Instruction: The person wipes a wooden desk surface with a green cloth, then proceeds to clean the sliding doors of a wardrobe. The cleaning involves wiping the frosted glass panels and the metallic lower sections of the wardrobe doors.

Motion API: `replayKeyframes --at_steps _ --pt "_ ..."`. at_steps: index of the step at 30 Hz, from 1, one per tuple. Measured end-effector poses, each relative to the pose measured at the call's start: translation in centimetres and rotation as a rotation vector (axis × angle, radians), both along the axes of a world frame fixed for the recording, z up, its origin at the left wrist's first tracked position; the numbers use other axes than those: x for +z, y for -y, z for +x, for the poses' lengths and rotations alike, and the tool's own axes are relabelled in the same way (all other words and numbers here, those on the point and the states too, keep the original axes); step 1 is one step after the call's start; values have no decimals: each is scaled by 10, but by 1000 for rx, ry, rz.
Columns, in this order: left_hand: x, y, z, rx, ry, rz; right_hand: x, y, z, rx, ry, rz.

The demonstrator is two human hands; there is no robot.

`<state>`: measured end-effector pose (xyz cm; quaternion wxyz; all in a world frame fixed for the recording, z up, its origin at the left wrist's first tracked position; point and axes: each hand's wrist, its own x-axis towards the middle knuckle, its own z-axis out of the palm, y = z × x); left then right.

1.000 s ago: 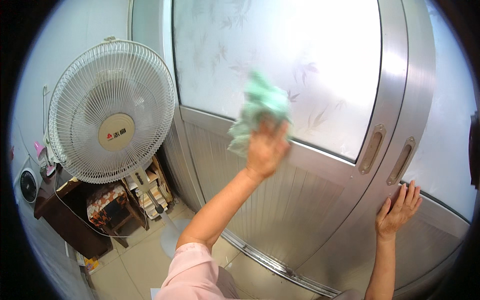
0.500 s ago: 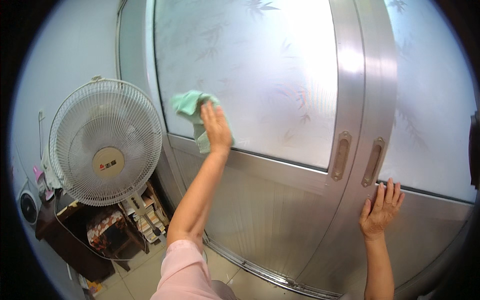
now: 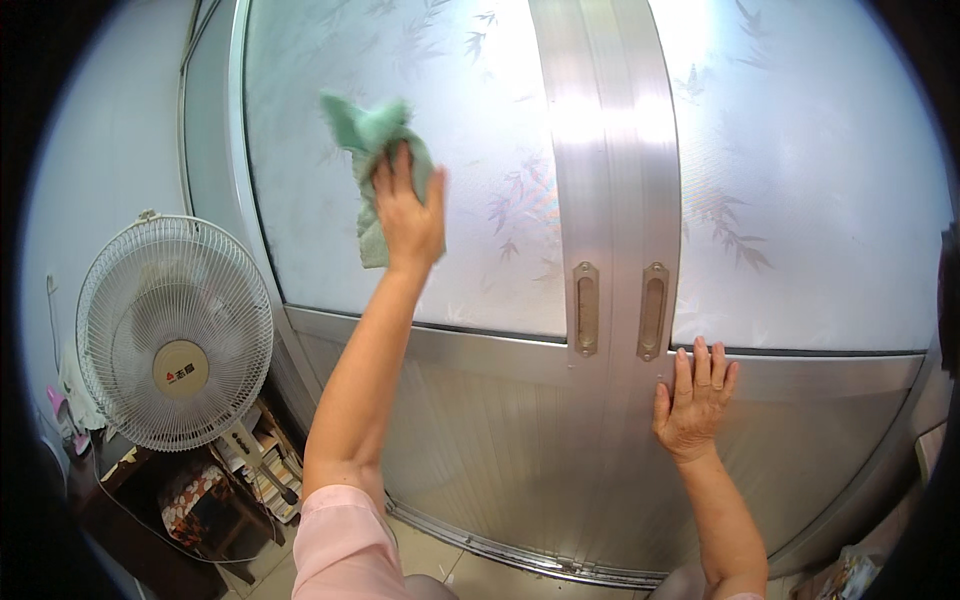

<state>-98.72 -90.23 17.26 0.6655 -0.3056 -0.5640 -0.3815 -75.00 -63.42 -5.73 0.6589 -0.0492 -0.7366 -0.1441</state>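
My left hand (image 3: pixel 408 215) presses a green cleaning cloth (image 3: pixel 370 130) against the frosted glass pane (image 3: pixel 470 210) of the left sliding door. The cloth is bunched at its top and hangs down past my palm, slightly blurred by motion. Leaf patterns show on the glass. My right hand (image 3: pixel 694 405) lies flat with fingers spread on the right door's metal frame, just below its frosted pane (image 3: pixel 800 220). Two recessed door pulls, the left one (image 3: pixel 586 310) and the right one (image 3: pixel 653 310), sit side by side where the doors meet.
A white standing fan (image 3: pixel 178 335) is at the left, close to the door frame. Behind it are a dark wooden desk (image 3: pixel 100 510), a stool with a patterned seat (image 3: pixel 195 505) and stacked books (image 3: pixel 275 470). The metal door track (image 3: pixel 540 562) runs along the tiled floor.
My left hand has moved the cloth up the glass pane. The view has shifted right, with both doors now more central. My right hand stays on the door frame.
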Motion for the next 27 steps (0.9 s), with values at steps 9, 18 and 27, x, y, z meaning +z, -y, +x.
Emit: replayKeyframes --at_steps 9,18,27 --pt "-15 -88 110 -109 -319 -566 -2 -8 4 -19 16 -21" --pt "132 -122 97 -115 -305 -324 -5 -5 1 35 28 -31" --pt "-69 -80 99 -52 -273 -857 -2 -6 3 43 4 -50"
